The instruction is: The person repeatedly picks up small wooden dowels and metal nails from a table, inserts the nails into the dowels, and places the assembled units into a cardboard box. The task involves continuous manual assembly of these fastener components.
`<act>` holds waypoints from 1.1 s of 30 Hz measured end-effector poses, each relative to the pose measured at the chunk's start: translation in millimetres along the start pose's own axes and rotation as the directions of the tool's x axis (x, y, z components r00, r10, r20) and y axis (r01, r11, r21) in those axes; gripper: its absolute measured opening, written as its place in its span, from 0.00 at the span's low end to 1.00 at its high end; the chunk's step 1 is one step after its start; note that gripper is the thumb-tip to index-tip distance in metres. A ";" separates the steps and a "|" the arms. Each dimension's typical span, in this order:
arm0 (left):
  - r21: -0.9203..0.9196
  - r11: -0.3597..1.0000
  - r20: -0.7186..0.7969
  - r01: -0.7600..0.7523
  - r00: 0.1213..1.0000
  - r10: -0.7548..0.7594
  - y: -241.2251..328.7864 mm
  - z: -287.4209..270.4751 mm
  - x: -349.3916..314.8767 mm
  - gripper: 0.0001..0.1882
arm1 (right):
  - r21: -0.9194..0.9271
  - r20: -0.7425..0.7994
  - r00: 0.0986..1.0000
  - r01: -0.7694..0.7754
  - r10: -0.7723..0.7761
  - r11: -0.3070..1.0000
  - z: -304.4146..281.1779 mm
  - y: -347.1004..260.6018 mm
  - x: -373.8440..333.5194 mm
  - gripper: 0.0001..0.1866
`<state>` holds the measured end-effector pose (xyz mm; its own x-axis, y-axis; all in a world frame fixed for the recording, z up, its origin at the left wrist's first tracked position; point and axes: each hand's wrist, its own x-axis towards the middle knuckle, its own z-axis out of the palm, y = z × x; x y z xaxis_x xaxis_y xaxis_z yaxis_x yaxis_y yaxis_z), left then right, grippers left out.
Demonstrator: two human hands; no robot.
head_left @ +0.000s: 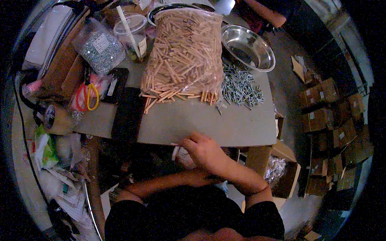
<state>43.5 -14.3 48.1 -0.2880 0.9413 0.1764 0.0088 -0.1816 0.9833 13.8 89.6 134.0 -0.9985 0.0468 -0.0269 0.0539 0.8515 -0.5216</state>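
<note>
My right hand (198, 148) is at the near edge of the table, its fingers curled together. A small pale tip pokes out at its left side, too small to name. My left hand (205, 177) lies lower, crossing under my right forearm, and its fingers are hidden. Below my right hand, a clear plastic bag (182, 157) shows in part. On the table beyond, a large clear bag of wooden dowels (183, 52) lies with its mouth toward me, several dowels spilling out. To its right is a heap of silver screws (242, 86).
A steel bowl (263, 60) sits behind the screws. On the left are a lidded plastic cup (130, 30) with a straw, a bag of screws (100, 50) and red and yellow scissors (92, 96). An open carton (287, 182) stands right. Another person's arm (267, 12) shows at the back.
</note>
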 end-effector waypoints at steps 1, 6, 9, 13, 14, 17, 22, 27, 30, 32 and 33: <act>0.008 0.999 0.008 0.040 0.999 -0.040 2.5 -2.0 -0.3 0.13 | 0.093 0.010 1.000 0.021 -0.022 0.995 -1.9 -4.4 -2.5 0.14; -0.032 0.978 0.389 0.207 0.904 -0.178 -11.6 -49.9 7.6 0.12 | 0.329 -0.152 0.984 -0.041 0.095 0.943 -39.1 6.2 -18.3 0.08; 0.071 0.977 0.264 0.200 0.941 -0.212 2.4 -67.5 13.7 0.12 | 0.448 -0.107 0.984 -0.080 0.142 0.890 -46.4 15.4 -30.8 0.06; -0.266 0.935 0.168 0.236 0.966 -0.196 7.3 -69.0 15.3 0.15 | 0.536 -0.043 0.982 -0.133 0.184 0.834 -48.2 21.5 -40.9 0.06; -0.249 0.943 0.135 0.219 0.973 -0.190 10.9 -69.4 15.2 0.16 | 0.548 -0.045 0.984 -0.122 0.175 0.828 -48.8 22.4 -42.2 0.06; -0.160 0.970 0.077 0.181 0.982 -0.170 26.0 -76.5 16.6 0.19 | 0.324 -0.033 0.986 -0.147 0.166 0.935 -57.3 12.1 -51.3 0.07; 0.024 0.986 0.150 0.167 0.974 -0.169 26.9 -79.1 18.2 0.21 | 0.114 -0.055 0.998 0.041 -0.035 0.993 -65.4 -11.3 -57.3 0.10; 0.062 0.998 0.248 0.003 0.968 -0.018 25.4 -74.1 25.8 0.15 | 0.281 -0.021 0.993 0.117 -0.116 0.953 -56.1 12.8 -46.7 0.09; 0.063 0.998 0.185 -0.010 0.983 -0.002 18.7 -69.6 23.4 0.11 | 0.173 -0.275 0.930 -0.202 0.245 0.964 -54.4 63.9 -27.0 0.09; 0.030 0.998 0.154 -0.059 0.987 0.053 13.7 -67.3 23.4 0.09 | 0.008 -0.496 0.804 -0.372 0.327 0.928 -51.9 86.5 -8.1 0.09; 0.021 0.995 0.148 -0.101 0.984 0.097 10.0 -63.5 24.4 0.09 | -0.037 -0.528 0.786 -0.401 0.323 0.915 -55.1 89.9 0.5 0.08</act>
<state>-24.2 -11.2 59.5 -0.1405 0.9509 0.2757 0.0578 -0.2702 0.9611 18.2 194.9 134.1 -0.7663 0.5874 0.2603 0.4502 0.7800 -0.4346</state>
